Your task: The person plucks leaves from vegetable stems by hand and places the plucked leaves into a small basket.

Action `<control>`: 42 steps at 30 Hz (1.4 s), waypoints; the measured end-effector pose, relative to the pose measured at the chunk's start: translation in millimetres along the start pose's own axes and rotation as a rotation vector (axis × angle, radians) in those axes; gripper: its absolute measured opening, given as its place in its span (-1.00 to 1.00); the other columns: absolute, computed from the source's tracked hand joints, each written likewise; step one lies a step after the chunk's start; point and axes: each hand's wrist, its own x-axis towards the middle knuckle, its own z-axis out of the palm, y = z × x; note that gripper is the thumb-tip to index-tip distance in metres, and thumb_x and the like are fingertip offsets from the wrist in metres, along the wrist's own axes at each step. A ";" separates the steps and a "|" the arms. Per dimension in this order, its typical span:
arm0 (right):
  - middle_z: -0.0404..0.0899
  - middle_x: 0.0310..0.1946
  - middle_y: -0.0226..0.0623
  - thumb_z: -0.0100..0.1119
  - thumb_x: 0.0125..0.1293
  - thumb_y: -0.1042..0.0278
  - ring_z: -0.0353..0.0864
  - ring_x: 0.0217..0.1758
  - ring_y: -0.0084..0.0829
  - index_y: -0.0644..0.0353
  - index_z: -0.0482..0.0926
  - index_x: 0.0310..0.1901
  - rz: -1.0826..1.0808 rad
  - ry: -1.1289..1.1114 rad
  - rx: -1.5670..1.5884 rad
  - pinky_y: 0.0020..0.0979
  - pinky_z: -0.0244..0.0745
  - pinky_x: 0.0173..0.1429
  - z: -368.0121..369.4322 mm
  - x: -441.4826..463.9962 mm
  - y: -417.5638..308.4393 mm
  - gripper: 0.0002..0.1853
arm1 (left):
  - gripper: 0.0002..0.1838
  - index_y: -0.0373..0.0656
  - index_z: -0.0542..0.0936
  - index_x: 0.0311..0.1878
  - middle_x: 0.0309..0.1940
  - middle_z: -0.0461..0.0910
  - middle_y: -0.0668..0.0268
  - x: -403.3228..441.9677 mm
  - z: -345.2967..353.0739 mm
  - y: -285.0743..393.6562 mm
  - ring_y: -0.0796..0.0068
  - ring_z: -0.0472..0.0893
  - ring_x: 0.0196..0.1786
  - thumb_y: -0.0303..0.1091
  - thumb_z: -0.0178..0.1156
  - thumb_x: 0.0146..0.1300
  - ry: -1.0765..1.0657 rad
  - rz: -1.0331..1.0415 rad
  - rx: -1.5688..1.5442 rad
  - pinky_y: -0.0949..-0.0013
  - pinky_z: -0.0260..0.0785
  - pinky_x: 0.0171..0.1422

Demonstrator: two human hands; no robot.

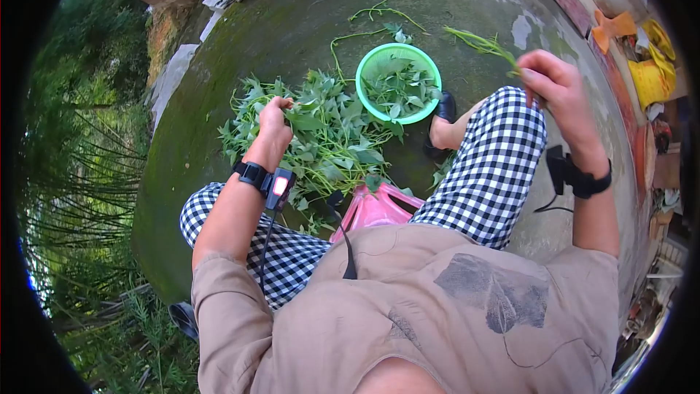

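Note:
A large heap of leafy green vines (pixel 332 138) lies on the ground between my knees. My left hand (pixel 275 121) is over the left side of the heap, its fingers curled together among the leaves; whatever they pinch is hidden. Raised beside my right knee, my right hand (pixel 554 84) grips a small bunch of green stems (pixel 481 44) by one end, and the stems point away to the left. A light green plastic basket (pixel 359 91) stands just past the heap, with picked leaves (pixel 399 91) inside.
A pink plastic bag (pixel 373 211) lies close to my lap. Loose vine stems (pixel 386 11) are scattered on the mossy concrete floor (pixel 313 0) beyond the basket. Pale stone blocks (pixel 173 76) edge the left side, by plants. Yellow and orange items (pixel 651 76) are at far right.

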 end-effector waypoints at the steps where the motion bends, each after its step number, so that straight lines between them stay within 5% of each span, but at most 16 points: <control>1: 0.46 -0.55 -0.54 0.10 0.37 0.37 0.39 -0.55 -0.74 0.22 0.58 -0.20 0.057 0.085 -0.038 -0.64 0.20 -0.48 -20.6 -20.0 11.3 -0.87 | -0.87 -0.33 0.51 -0.26 -0.35 0.49 0.17 -0.8 15.0 -5.9 0.20 0.56 -0.28 -0.47 0.09 0.17 -0.020 -0.013 -0.029 0.12 0.51 -0.09; 3: 0.45 -0.56 -0.53 0.10 0.36 0.37 0.39 -0.54 -0.72 0.24 0.59 -0.20 0.177 0.236 -0.094 -0.62 0.25 -0.46 -52.2 -59.8 39.3 -0.86 | -0.83 -0.33 0.52 -0.20 -0.25 0.50 0.15 -2.0 55.8 -15.1 0.22 0.52 -0.18 -0.42 0.11 0.20 -0.046 -0.039 -0.013 0.08 0.48 -0.02; 5: 0.47 -0.54 -0.51 0.10 0.36 0.35 0.43 -0.50 -0.66 0.27 0.60 -0.15 0.246 0.329 -0.230 -0.56 0.32 -0.40 -76.8 -99.9 98.7 -0.82 | -0.44 -0.30 0.38 0.14 -0.01 0.47 0.04 -13.8 102.2 -19.2 0.19 0.44 -0.03 0.01 0.14 0.32 -0.228 -0.023 0.016 -0.01 0.31 0.23; 7: 0.52 -0.50 -0.46 0.12 0.35 0.37 0.47 -0.43 -0.60 0.31 0.60 -0.10 0.220 0.382 -0.500 -0.51 0.40 -0.31 -74.7 -137.5 149.9 -0.79 | -0.09 -0.25 0.12 0.44 0.29 0.29 -0.09 4.0 131.2 -25.1 -0.01 0.36 0.24 0.30 0.04 0.29 -0.445 -0.202 0.035 -0.11 0.16 0.38; 9: 0.57 -0.45 -0.43 0.14 0.33 0.40 0.51 -0.37 -0.57 0.34 0.60 -0.08 0.148 0.435 -0.808 -0.48 0.45 -0.22 -59.3 -171.0 169.1 -0.78 | 0.01 -0.23 -0.09 0.51 0.44 0.00 -0.14 -19.6 155.6 -36.2 -0.11 0.06 0.45 0.37 -0.04 0.30 -0.399 -0.143 0.139 -0.15 -0.04 0.49; 11: 0.60 -0.41 -0.39 0.15 0.31 0.45 0.53 -0.33 -0.57 0.35 0.60 -0.08 0.247 0.467 -0.437 -0.49 0.46 -0.17 -36.8 -182.3 150.1 -0.79 | 0.08 -0.15 -0.36 0.55 0.55 -0.35 -0.15 -19.6 160.9 -45.9 -0.17 -0.29 0.58 0.40 -0.11 0.31 -0.452 -0.083 0.223 -0.18 -0.25 0.57; 14: 0.62 -0.38 -0.40 0.16 0.29 0.52 0.54 -0.31 -0.60 0.34 0.63 -0.12 0.245 0.448 -0.109 -0.54 0.44 -0.15 -10.7 -173.6 113.6 -0.83 | 0.12 -0.16 -0.30 0.56 0.54 -0.25 -0.14 -18.7 159.4 -51.0 -0.22 -0.17 0.56 0.42 -0.04 0.27 -0.534 0.011 0.275 -0.24 -0.15 0.52; 15: 0.62 -0.38 -0.40 0.15 0.30 0.51 0.54 -0.32 -0.61 0.34 0.63 -0.12 0.203 0.434 -0.053 -0.55 0.44 -0.17 -3.9 -165.5 100.6 -0.83 | -0.06 -0.22 -0.08 0.54 0.47 0.01 -0.19 -27.3 159.6 -46.2 -0.24 0.14 0.46 0.20 0.04 0.35 -0.472 0.023 0.248 -0.21 0.12 0.42; 18: 0.61 -0.41 -0.42 0.13 0.32 0.49 0.54 -0.35 -0.65 0.34 0.64 -0.16 0.102 0.255 0.212 -0.59 0.40 -0.26 25.0 -115.6 23.4 -0.85 | -0.35 -0.31 0.26 0.39 0.25 0.38 -0.18 -29.9 110.5 -13.9 -0.16 0.50 0.17 -0.09 0.10 0.39 -0.534 0.064 0.392 -0.05 0.44 0.18; 19: 0.61 -0.43 -0.41 0.12 0.33 0.48 0.54 -0.37 -0.66 0.34 0.64 -0.17 0.061 0.210 0.280 -0.60 0.38 -0.30 38.6 -100.9 8.5 -0.85 | -0.59 -0.37 0.46 0.17 -0.01 0.58 -0.10 -44.0 97.1 -0.6 -0.03 0.63 -0.10 -0.29 0.08 0.38 -0.439 0.101 0.396 0.11 0.56 -0.05; 26: 0.60 -0.51 -0.43 0.17 0.32 0.37 0.55 -0.48 -0.66 0.29 0.64 -0.21 0.015 -0.343 0.514 -0.60 0.38 -0.41 164.9 11.8 -23.9 -0.83 | -0.73 -0.36 0.49 -0.08 -0.16 0.62 -0.10 -35.3 -46.9 74.6 -0.02 0.67 -0.15 -0.39 -0.12 0.36 -0.130 0.121 0.203 0.17 0.61 -0.17; 30: 0.60 -0.49 -0.42 0.12 0.33 0.38 0.56 -0.44 -0.64 0.26 0.64 -0.15 0.055 -0.671 0.323 -0.59 0.39 -0.38 252.3 78.3 2.1 -0.82 | -0.73 -0.31 0.47 -0.17 -0.14 0.60 -0.19 -7.6 -96.7 83.1 -0.15 0.65 -0.13 -0.27 -0.08 0.38 -0.065 0.137 -0.122 0.09 0.60 -0.18; 32: 0.66 -0.47 -0.26 0.23 0.19 0.30 0.65 -0.43 -0.40 0.23 0.67 -0.28 -0.032 -0.649 0.077 -0.39 0.54 -0.27 311.6 113.3 70.7 -0.81 | -0.70 -0.31 0.47 -0.18 -0.12 0.59 -0.21 -13.3 -99.1 91.2 -0.16 0.65 -0.13 -0.21 -0.07 0.40 -0.056 0.109 -0.188 0.09 0.60 -0.19; 34: 0.70 -0.36 -0.15 0.17 0.16 0.27 0.70 -0.29 -0.19 0.15 0.70 -0.28 -0.119 -0.581 -0.441 -0.19 0.57 -0.13 346.4 113.1 122.8 -0.81 | -0.66 -0.29 0.51 -0.18 -0.18 0.64 -0.11 -18.9 -95.9 92.2 -0.01 0.68 -0.21 -0.14 0.01 0.40 -0.100 0.151 -0.037 0.20 0.58 -0.23; 36: 0.70 -0.26 -0.13 0.10 0.18 0.28 0.69 -0.16 -0.08 0.07 0.71 -0.25 -0.042 -0.804 -0.630 -0.10 0.56 -0.04 358.6 92.8 150.7 -0.79 | -0.66 -0.29 0.53 -0.15 -0.22 0.67 -0.01 -14.7 -100.9 94.4 0.11 0.69 -0.22 -0.14 0.02 0.40 -0.197 0.175 0.175 0.25 0.57 -0.18; 42: 0.69 -0.23 -0.04 0.07 0.19 0.36 0.70 -0.12 -0.08 0.11 0.73 -0.22 0.016 -0.965 -0.729 -0.14 0.58 -0.06 392.1 60.1 211.8 -0.77 | -0.74 -0.32 0.57 -0.12 -0.31 0.68 0.08 -31.7 -95.6 98.0 0.32 0.69 -0.35 -0.28 0.06 0.38 -0.122 0.228 0.275 0.43 0.55 -0.32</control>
